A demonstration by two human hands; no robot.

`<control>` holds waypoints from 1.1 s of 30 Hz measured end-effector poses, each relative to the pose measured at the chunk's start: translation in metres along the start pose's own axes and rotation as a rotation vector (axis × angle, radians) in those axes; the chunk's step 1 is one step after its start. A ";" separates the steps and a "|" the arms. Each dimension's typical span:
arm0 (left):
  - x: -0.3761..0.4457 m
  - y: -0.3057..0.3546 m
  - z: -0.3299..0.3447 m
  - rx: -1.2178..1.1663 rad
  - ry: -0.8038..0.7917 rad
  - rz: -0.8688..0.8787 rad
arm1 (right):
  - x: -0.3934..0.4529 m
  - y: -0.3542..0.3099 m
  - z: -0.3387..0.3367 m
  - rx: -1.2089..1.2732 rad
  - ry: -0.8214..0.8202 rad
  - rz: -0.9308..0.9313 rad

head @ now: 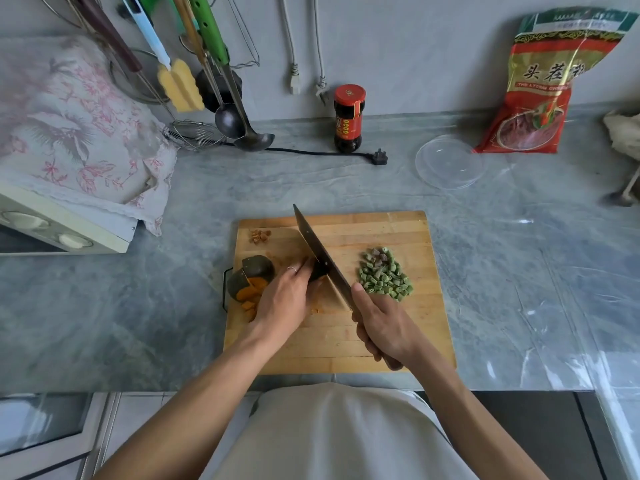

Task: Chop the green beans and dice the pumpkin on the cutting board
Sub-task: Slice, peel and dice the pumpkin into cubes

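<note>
Right hand (382,327) is gripping the cleaver (323,263) handle, fingers wrapped; left hand (284,299) is pressing a pumpkin piece (317,271) against the blade mid-cutting board (381,341). Remaining pumpkin (251,277) is sitting at the board's left edge, chopped green beans (384,275) toward its right edge.

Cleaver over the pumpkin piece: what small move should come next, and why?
Probably press the cleaver down through the pumpkin piece that the left hand steadies. The right hand grips the handle, the green beans are already chopped, and a larger pumpkin chunk remains uncut.
</note>
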State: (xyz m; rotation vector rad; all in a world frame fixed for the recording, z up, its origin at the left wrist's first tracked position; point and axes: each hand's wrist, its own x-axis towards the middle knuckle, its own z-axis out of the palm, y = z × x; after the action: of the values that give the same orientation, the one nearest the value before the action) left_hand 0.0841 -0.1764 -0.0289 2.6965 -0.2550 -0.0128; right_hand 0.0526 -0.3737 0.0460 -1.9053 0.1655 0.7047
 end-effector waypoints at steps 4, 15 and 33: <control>0.000 -0.002 -0.001 -0.034 -0.012 0.035 | 0.003 -0.004 -0.007 0.018 0.002 0.023; -0.005 0.003 0.008 -0.080 0.089 -0.023 | 0.000 -0.006 -0.005 -0.017 -0.022 0.012; -0.007 0.014 0.006 -0.198 0.232 -0.099 | -0.038 -0.022 0.003 -0.018 -0.017 0.016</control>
State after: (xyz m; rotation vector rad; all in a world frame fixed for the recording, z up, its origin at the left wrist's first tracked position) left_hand 0.0749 -0.1899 -0.0290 2.4829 -0.0464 0.2321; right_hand 0.0297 -0.3689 0.0836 -1.9167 0.1641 0.7356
